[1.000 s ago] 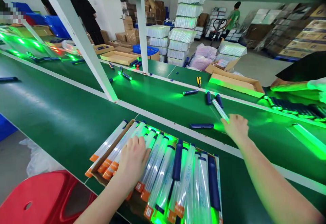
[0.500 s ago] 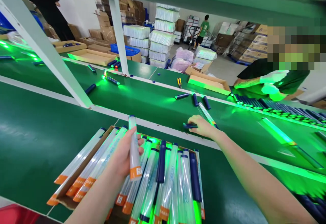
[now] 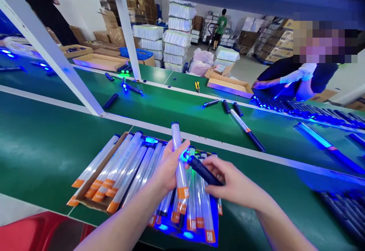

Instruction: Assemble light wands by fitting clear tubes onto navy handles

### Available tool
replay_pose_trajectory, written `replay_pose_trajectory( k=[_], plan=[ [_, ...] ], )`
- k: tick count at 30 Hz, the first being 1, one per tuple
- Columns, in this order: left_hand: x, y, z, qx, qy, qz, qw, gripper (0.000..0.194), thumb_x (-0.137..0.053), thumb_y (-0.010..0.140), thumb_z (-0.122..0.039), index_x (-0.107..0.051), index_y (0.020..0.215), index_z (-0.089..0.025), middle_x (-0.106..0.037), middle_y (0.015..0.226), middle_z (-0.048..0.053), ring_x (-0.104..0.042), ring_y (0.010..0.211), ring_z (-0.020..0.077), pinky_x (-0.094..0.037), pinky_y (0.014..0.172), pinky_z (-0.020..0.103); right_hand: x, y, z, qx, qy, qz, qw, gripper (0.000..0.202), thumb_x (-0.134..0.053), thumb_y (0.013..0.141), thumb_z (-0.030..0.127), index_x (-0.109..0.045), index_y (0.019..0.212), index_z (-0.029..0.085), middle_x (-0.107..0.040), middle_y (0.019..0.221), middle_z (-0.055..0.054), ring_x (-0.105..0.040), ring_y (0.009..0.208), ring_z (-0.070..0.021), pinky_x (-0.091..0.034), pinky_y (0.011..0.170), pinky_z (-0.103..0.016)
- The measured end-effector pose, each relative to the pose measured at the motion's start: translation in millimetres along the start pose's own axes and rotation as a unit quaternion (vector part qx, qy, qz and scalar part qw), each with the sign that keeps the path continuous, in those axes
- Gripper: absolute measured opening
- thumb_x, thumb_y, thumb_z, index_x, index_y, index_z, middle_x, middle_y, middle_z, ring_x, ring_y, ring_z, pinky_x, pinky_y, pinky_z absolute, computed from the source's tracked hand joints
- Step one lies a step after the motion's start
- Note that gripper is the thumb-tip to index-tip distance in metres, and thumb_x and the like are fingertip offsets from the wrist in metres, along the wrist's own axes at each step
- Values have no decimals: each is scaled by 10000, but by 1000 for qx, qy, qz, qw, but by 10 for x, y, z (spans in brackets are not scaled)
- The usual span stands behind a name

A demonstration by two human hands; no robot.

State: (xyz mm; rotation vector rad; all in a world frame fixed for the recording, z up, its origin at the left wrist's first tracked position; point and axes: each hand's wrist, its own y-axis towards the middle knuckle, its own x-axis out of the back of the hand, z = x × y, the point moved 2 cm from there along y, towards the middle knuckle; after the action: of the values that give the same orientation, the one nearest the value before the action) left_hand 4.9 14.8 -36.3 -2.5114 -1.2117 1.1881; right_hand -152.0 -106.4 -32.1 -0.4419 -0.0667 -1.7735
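My left hand [image 3: 169, 167] is wrapped round a clear tube [image 3: 176, 135] with a dark cap at its top and an orange label at its lower end. My right hand [image 3: 228, 177] grips a dark flashlight-like handle [image 3: 205, 172], whose blue-lit end points at the clear tube, close to my left fingers. Under both hands lies a cardboard box [image 3: 99, 205] filled with several similar clear tubes [image 3: 128, 171] with orange ends. Blue and green light shines among them.
Along the green belt [image 3: 165, 110] lie dark handles, a half-clear stick [image 3: 242, 121] and a yellow cutter [image 3: 197, 86]. Across it, a gloved person [image 3: 296, 74] stands by a row of dark handles [image 3: 322, 112]. A white post [image 3: 54, 49] rises at left; a red seat [image 3: 34, 232] is below.
My right hand has come from the belt back over the box with the dark handle. My left hand and its tube have shifted right. The lights have turned from mostly green to mostly blue.
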Motion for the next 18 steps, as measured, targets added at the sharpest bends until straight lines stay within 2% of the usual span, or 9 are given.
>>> replay_pose_trajectory(
  k=[1, 3, 5, 6, 8, 11, 15, 18],
  plan=[
    [-18, 0, -49, 1, -12, 8, 1000, 367, -818, 816, -385, -549, 982, -199, -522, 707, -55, -465, 483, 70, -379, 369, 154, -81, -70, -15, -10, 36, 36, 999, 334, -748, 847, 176, -642, 1158, 234, -661, 969, -5, -611, 809, -165, -484, 681, -269],
    [-42, 29, -170, -1, -58, -1, 998, 232, -613, 943, -401, -532, 901, -187, -512, 691, -28, -475, 508, 90, -390, 381, 170, -271, -204, -63, -34, 161, 41, 985, 499, -690, 875, 177, -580, 1356, 256, -669, 1017, -10, -611, 776, -145, -506, 697, -268],
    [-44, 87, -297, -15, -103, -27, 994, 197, -483, 984, -331, -520, 864, -179, -509, 686, -12, -492, 530, 102, -420, 407, 186, -496, -320, -122, -66, 283, 29, 956, 665, -671, 952, 280, -395, 1556, 270, -647, 842, 25, -575, 636, -118, -492, 627, -248],
    [-36, 118, -347, -24, -112, -44, 992, 183, -480, 986, -304, -522, 862, -176, -513, 692, -10, -497, 537, 101, -430, 417, 189, -612, -364, -142, -79, 323, 35, 942, 714, -644, 1000, 355, -292, 1614, 267, -628, 775, 40, -561, 579, -111, -481, 588, -237],
    [-12, 168, -406, -51, -118, -74, 989, 153, -549, 981, -289, -532, 883, -172, -519, 710, -18, -496, 543, 94, -434, 424, 185, -817, -408, -145, -84, 375, 52, 922, 754, -597, 1043, 509, -213, 1641, 256, -619, 766, 37, -549, 524, -101, -469, 513, -220],
    [10, 190, -382, -79, -134, -83, 984, 170, -625, 971, -300, -529, 899, -178, -505, 722, -30, -495, 555, 87, -411, 415, 171, -1026, -359, -95, -102, 417, 49, 902, 763, -640, 994, 614, -314, 1576, 244, -641, 904, -3, -558, 526, -83, -495, 474, -214],
    [3, 169, -309, -74, -169, -22, 983, 177, -661, 952, -294, -542, 944, -163, -523, 797, -23, -494, 578, 67, -385, 407, 152, -1189, -236, -46, -138, 417, 40, 897, 732, -663, 970, 630, -395, 1482, 180, -637, 806, 3, -578, 545, -111, -505, 477, -220],
    [15, 169, -324, -86, -183, 13, 979, 262, -747, 887, -318, -554, 955, -155, -530, 840, -25, -498, 601, 57, -397, 422, 151, -1246, -222, -58, -156, 420, 12, 894, 798, -651, 994, 594, -271, 1572, 196, -634, 772, 16, -608, 593, -139, -513, 501, -232]
  ],
)
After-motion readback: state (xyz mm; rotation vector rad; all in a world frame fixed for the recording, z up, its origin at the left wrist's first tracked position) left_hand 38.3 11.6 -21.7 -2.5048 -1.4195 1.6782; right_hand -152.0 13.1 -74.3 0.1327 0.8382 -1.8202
